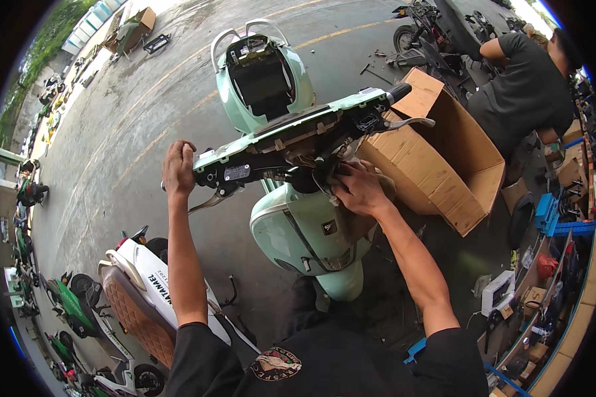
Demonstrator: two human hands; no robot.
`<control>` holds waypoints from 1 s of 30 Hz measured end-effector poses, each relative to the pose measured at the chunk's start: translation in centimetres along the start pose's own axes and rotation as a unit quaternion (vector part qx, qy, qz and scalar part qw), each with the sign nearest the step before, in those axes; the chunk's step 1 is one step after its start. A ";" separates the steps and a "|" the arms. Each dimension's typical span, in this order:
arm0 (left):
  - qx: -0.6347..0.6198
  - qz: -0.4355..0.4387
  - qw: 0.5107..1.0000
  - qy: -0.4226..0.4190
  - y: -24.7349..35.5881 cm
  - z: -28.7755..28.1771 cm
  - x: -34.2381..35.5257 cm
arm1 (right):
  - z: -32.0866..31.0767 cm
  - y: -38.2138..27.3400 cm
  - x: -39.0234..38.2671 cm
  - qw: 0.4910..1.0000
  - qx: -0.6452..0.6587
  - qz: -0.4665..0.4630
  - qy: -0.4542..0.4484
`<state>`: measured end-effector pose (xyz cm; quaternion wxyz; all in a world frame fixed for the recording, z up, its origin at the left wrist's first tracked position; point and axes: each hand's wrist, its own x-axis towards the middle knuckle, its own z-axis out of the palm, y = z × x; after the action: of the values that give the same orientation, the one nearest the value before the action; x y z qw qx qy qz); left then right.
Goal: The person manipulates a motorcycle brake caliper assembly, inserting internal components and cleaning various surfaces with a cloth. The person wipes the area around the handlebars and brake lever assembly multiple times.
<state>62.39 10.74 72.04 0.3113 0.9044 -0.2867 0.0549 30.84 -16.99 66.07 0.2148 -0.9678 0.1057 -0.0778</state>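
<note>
A mint-green scooter front stands before me, its handlebar cover partly opened up, with cables and brake levers showing on the handlebar. My left hand is closed round the left grip at the bar's end. My right hand is bent at the centre of the steering column, below the wires; its fingertips are partly hidden, so what they grip is unclear. Behind the bar, the scooter's mint-green rear body shows an open dark compartment and a silver rail.
An open cardboard box lies at right, beside a crouching person and dismantled vehicles. A white scooter with brown seat is at lower left, other scooters beyond. Shelves with parts line the right edge.
</note>
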 end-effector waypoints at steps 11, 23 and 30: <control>-0.121 0.002 0.993 0.012 -0.5 1.1 0.2 | -1.0 3.9 -6.4 0.796 0.562 0.224 -0.017; -0.393 0.088 0.814 -0.419 21.1 2.2 -14.9 | -10.7 -7.3 -17.6 0.754 0.635 0.163 -0.043; -0.297 0.164 0.866 -0.367 22.4 3.7 -15.6 | -11.5 -4.5 -17.5 0.825 0.494 0.275 0.025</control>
<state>36.79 1.72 76.62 0.4243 0.6637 -0.5271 -0.3188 12.44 -13.43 76.49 0.6737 -0.6609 0.3205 -0.0816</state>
